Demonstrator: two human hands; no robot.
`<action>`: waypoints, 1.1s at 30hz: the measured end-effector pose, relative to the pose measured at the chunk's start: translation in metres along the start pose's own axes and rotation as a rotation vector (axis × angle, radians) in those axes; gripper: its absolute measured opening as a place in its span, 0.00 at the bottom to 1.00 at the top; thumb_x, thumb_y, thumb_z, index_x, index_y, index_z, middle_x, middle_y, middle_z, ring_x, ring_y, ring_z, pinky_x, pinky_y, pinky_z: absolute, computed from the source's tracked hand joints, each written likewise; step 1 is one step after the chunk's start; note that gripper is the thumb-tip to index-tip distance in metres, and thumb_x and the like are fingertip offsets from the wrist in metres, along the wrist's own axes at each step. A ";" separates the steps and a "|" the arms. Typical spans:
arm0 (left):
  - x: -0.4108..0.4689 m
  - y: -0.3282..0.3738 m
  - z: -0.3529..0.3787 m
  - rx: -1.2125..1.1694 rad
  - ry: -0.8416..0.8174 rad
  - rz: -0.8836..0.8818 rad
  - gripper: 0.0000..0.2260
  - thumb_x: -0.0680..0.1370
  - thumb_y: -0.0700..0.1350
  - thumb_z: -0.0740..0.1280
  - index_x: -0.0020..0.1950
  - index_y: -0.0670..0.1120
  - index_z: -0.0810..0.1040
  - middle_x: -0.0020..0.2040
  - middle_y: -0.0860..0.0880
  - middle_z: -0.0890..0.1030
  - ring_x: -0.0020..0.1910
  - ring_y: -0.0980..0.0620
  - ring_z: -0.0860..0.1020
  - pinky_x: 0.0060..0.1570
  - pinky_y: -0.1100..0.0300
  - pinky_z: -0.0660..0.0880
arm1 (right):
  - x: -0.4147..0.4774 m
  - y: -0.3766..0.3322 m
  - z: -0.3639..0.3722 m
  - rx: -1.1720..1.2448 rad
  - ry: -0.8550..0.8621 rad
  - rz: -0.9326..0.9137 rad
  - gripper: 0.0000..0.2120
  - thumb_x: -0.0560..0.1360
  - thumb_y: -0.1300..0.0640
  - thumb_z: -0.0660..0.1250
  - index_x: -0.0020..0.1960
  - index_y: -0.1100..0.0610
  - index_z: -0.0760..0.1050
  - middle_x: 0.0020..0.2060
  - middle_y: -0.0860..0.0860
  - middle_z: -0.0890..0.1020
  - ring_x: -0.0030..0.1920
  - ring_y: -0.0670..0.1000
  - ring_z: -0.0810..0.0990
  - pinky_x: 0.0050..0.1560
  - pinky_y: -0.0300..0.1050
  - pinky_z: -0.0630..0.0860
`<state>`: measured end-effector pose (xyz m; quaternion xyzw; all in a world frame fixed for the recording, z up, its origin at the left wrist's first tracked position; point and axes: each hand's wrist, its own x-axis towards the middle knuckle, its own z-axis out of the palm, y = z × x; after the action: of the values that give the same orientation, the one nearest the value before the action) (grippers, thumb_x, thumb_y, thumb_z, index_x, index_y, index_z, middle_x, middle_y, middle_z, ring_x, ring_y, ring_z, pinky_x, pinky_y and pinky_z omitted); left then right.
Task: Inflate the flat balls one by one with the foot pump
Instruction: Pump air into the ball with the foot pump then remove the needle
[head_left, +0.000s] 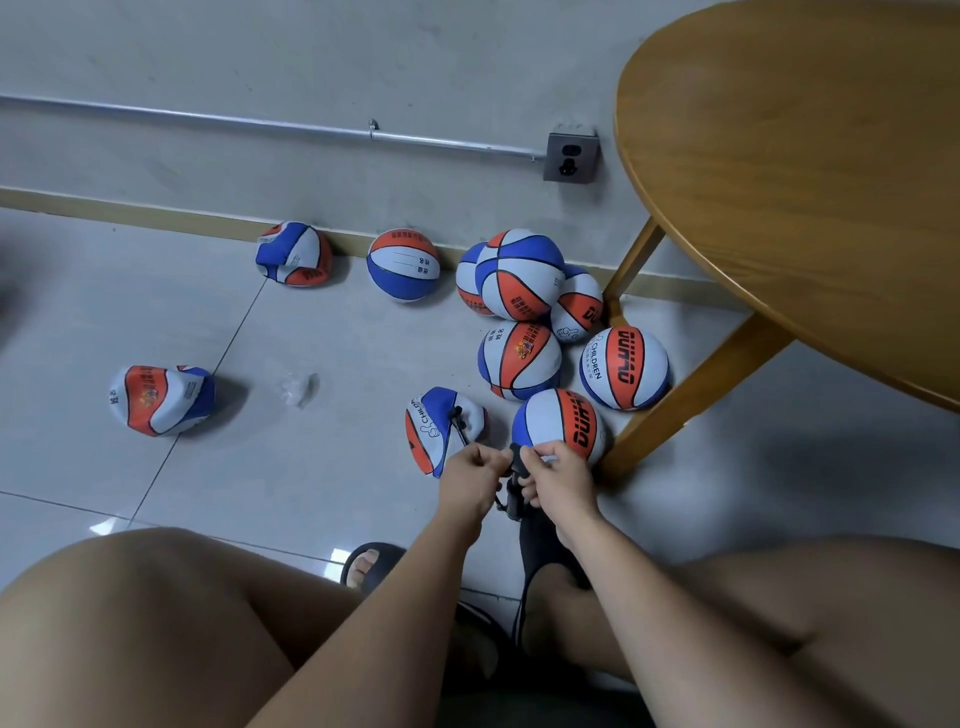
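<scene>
The left hand (475, 475) and right hand (558, 480) are both pinching the foot pump (514, 501), fingers curled. Its hose (460, 426) is reaching a flat ball (430, 444)

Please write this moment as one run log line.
left hand and right hand: pinch foot pump top | hose: on nearest flat ball | other flat balls: two

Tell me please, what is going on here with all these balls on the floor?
A seated person is working on a black foot pump that stands on the floor by their feet. The left hand and the right hand both pinch its top part. A thin hose runs from there to the nearest flat ball. A flat ball by the wall and a flat ball at far left lie untouched. Several round balls sit near the table leg.
</scene>
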<state>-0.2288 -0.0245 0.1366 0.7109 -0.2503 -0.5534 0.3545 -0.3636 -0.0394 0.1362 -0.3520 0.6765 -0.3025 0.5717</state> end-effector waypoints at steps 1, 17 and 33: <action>0.001 -0.004 0.001 0.026 0.004 -0.010 0.13 0.82 0.49 0.73 0.52 0.38 0.81 0.46 0.43 0.87 0.39 0.52 0.78 0.34 0.64 0.76 | 0.002 0.006 -0.001 -0.008 0.000 0.024 0.08 0.84 0.53 0.70 0.55 0.59 0.78 0.35 0.55 0.84 0.31 0.50 0.78 0.30 0.42 0.74; 0.008 -0.037 0.013 0.158 -0.018 -0.087 0.05 0.80 0.45 0.72 0.46 0.44 0.83 0.41 0.50 0.86 0.37 0.54 0.81 0.37 0.59 0.77 | 0.017 0.041 0.000 -0.089 0.007 0.203 0.08 0.83 0.56 0.69 0.52 0.61 0.79 0.39 0.56 0.83 0.31 0.52 0.80 0.30 0.42 0.75; 0.007 -0.010 0.005 -0.111 -0.070 -0.020 0.10 0.81 0.50 0.75 0.47 0.45 0.80 0.39 0.51 0.81 0.34 0.54 0.74 0.31 0.64 0.71 | 0.009 0.012 -0.001 0.060 0.016 0.087 0.12 0.83 0.49 0.71 0.53 0.58 0.80 0.35 0.54 0.85 0.33 0.51 0.79 0.31 0.44 0.75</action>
<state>-0.2326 -0.0246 0.1237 0.6729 -0.2242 -0.5944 0.3790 -0.3673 -0.0394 0.1215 -0.3024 0.6866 -0.3002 0.5891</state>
